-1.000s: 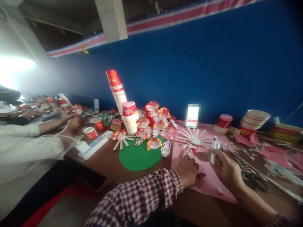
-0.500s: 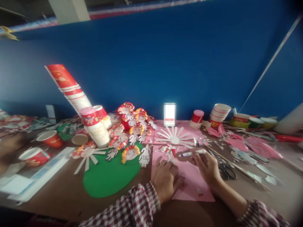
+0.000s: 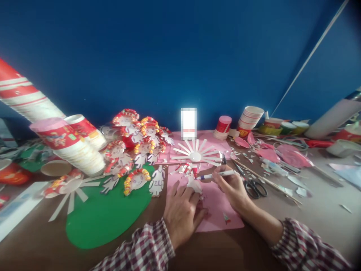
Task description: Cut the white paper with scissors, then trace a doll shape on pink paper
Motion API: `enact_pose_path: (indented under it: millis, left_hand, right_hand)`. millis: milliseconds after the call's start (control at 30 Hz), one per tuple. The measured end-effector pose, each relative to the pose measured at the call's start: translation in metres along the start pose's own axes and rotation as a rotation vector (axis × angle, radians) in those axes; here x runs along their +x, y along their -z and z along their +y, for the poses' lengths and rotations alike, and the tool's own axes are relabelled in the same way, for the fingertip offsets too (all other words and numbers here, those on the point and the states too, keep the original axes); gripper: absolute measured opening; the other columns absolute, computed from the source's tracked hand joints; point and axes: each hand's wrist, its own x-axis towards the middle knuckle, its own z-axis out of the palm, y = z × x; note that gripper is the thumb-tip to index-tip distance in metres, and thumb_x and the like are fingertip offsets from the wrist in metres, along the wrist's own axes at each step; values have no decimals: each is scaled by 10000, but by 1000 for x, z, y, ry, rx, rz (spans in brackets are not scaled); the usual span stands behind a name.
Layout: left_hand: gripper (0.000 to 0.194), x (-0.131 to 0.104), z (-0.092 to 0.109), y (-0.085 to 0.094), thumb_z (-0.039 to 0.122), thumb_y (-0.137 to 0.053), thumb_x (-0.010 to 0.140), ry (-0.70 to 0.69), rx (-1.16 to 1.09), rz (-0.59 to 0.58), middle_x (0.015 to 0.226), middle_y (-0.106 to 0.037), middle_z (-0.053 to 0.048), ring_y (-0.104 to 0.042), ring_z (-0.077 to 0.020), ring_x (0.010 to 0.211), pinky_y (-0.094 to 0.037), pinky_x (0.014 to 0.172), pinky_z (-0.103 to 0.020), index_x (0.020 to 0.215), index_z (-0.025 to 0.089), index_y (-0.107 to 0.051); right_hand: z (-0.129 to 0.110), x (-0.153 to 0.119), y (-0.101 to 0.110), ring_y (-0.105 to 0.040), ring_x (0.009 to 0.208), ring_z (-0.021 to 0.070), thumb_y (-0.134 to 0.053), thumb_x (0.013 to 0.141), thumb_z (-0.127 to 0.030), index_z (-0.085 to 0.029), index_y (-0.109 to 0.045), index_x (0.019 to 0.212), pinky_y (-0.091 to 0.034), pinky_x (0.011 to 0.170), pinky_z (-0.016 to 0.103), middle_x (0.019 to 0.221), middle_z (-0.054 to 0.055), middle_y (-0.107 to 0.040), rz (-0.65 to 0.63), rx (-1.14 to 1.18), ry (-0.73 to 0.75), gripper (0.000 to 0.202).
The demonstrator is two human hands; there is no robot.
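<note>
My left hand [image 3: 182, 213] lies flat with its fingers stretched out, pressing a white paper cutout [image 3: 194, 184] against a pink sheet [image 3: 231, 207]. Parts of that cutout are hidden under the fingers. In a writing grip, my right hand [image 3: 232, 190] holds a white marker [image 3: 207, 176], its dark tip pointing left at the cutout's upper edge. Just beyond both hands, a paper cup cut into spread strips [image 3: 195, 156] rests on the pink sheet. Left of my left hand lies a small paper figure [image 3: 156, 182], near a paper face with yellow curls [image 3: 138, 180].
A green oval sheet [image 3: 107, 222] spreads at the left, with paper dolls [image 3: 126, 120] piled behind it. Stacked paper cups [image 3: 76, 158] lean farther left. Black scissors [image 3: 255, 188], a thin stick [image 3: 270, 184] and pink scraps [image 3: 293, 155] lie at the right. A blue panel [image 3: 158, 56] stands behind.
The view has turned right and down, so the table things sit farther left. More of the white cutout shows above my left fingers. The marker stays in my right hand.
</note>
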Motion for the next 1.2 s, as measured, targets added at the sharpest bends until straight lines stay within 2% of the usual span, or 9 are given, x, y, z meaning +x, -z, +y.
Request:
enact_pose_path:
  millis: [200,400,500,600,767,900,1033,1200]
  left_hand:
    - [342,-1,4,4,445,-460,851,1,28,-40,996,-577,-64,-499,-247,983,-256,1022,-498,1070,211,-578]
    - [348,-3,4,4,443,-451,856,-6,45,-68,988,-579,-69,-504,-244,985,-213,1049,-511,1071,201,-579]
    - [360,-3,4,3,459,-443,857,-7,43,-71,996,-579,-73,-508,-246,991,-199,1056,-523,1061,198,-582]
    - [376,-3,4,2,471,-441,855,-6,42,-80,1010,-582,-74,-510,-249,992,-195,1055,-540,1072,196,-578]
    - [394,-3,3,2,466,-442,857,-24,29,-77,1100,-577,-86,-480,-265,1067,-195,1062,-535,1090,176,-572]
    - [401,-4,3,2,458,-434,863,-61,11,-60,1110,-584,-91,-450,-269,1119,-156,1084,-518,1076,151,-579]
    - [388,-8,6,0,453,-432,864,-87,-29,-56,1021,-600,-71,-481,-253,1049,-155,1087,-503,1042,150,-596]
    - [368,-13,11,-2,451,-461,848,-105,-55,-54,957,-585,-60,-493,-253,970,-214,1059,-516,1025,166,-612]
  right_hand:
    - [-4,-2,0,-363,454,70,-583,815,-348,-160,-543,872,-289,423,195,540,-52,-434,-44,-35,-63,200]
    - [-8,-4,1,-377,475,69,-577,807,-311,-155,-558,839,-295,433,196,568,-40,-451,-78,-58,-77,161]
    - [-10,-4,0,-355,483,65,-576,803,-302,-151,-550,803,-291,443,199,580,-39,-441,-118,-48,-32,153]
    - [-9,-5,0,-394,521,76,-561,813,-279,-147,-551,764,-321,469,204,620,-19,-474,-134,-148,14,141]
    - [-7,-9,-1,-485,553,95,-533,840,-277,-164,-583,907,-379,489,205,703,7,-565,-162,-296,47,141]
    - [-7,-11,-1,-551,631,130,-504,852,-272,-180,-607,932,-412,515,219,773,36,-619,-190,-423,104,159]
    - [-7,-10,-1,-528,601,119,-528,830,-253,-173,-586,872,-403,501,217,742,23,-604,-187,-433,123,107]
    - [-9,-8,-3,-482,570,102,-563,795,-223,-173,-523,769,-393,495,207,657,-9,-534,-165,-383,102,69]
